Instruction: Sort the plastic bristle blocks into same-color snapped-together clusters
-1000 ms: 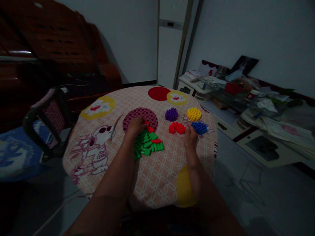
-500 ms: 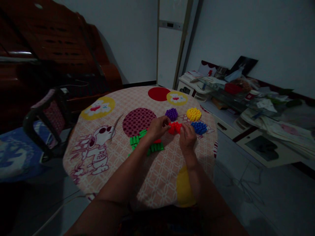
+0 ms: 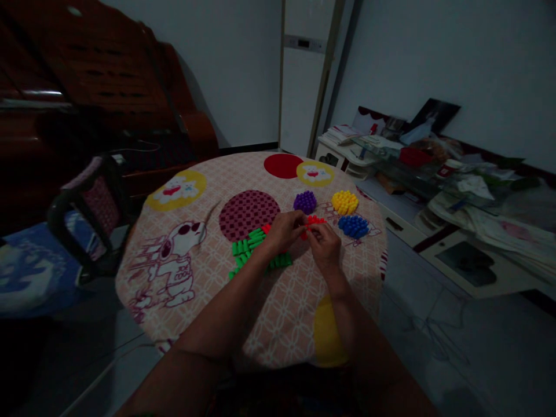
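Observation:
Small red plastic pieces [image 3: 316, 220] make a cluster just beyond my fingertips, partly hidden by both hands. My left hand [image 3: 285, 230] is closed, its thumb and fingers pinched at the left side of the red pieces. From the right, my right hand [image 3: 325, 244] pinches a small red piece; the fingertips of both hands nearly meet. Small green plastic pieces [image 3: 243, 255] lie in rows under and left of my left forearm, with a few red ones among them. Beyond my hands sit clusters of purple pieces [image 3: 304, 201], yellow pieces [image 3: 344, 202] and blue pieces [image 3: 353, 226].
A patterned cloth covers the round table [image 3: 278, 324]. To the left stand a chair [image 3: 93, 214] and a dark wooden sofa [image 3: 108, 87]. Along the right wall runs a low cabinet [image 3: 403, 226] piled with papers and bags. A tall white appliance [image 3: 302, 92] stands behind the table.
My hands have drawn closer together. The right hand has shifted left and now covers more of the red cluster; the left has moved slightly right. The camera view has shifted slightly.

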`<state>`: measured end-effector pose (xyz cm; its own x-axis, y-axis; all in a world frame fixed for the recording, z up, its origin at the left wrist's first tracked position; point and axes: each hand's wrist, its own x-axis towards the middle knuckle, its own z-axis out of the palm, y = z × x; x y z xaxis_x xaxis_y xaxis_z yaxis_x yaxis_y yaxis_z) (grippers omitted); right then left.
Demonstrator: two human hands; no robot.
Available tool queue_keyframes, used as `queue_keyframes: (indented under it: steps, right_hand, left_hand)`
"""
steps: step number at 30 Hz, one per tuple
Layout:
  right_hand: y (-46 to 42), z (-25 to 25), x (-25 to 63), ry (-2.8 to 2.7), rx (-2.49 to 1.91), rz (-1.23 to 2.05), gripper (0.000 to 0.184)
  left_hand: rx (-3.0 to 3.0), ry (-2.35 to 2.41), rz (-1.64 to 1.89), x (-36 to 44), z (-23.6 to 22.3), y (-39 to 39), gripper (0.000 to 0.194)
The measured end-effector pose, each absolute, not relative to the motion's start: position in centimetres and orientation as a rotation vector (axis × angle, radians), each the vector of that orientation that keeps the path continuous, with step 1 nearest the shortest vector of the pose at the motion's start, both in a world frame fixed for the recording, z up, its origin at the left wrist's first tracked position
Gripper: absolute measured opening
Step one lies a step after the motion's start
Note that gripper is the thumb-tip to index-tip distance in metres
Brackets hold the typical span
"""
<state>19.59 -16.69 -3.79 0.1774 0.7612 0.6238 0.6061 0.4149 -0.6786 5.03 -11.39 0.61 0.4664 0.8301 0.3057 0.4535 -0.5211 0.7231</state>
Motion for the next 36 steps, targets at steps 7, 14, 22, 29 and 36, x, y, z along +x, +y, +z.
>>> queue_keyframes:
  steps: [7, 14, 22, 29, 36]
  right_hand:
    - [-16.8, -3.4, 21.2, -1.382, -1.364, -0.027, 0.015]
    - [-16.1, -4.4, 21.7, -1.525, -1.429, -0.104, 0.017]
    - [-14.9, -5.5, 21.5, -1.608, -1.521, -0.155, 0.019]
    - [-15.0, -5.4, 21.6, -1.660, -1.545, -0.178, 0.019]
    - [-15.8, -5.4, 21.8, -1.590, -1.519, -0.191, 0.021]
  left_hand:
    - [2.108, 1.160, 0.973, 2.4, 1.4, -10.1, 0.011]
    - [2.256, 1.187, 0.571, -1.1, 2.1, -9.5, 0.012]
    - [2.327, 1.165, 0.260, 0.7, 1.4, -11.1, 0.008]
    - [2.484, 1.270, -0.044, 1.7, 1.7, -11.7, 0.013]
    - [2.443, 1.227, 0.116, 1.1, 1.9, -11.2, 0.015]
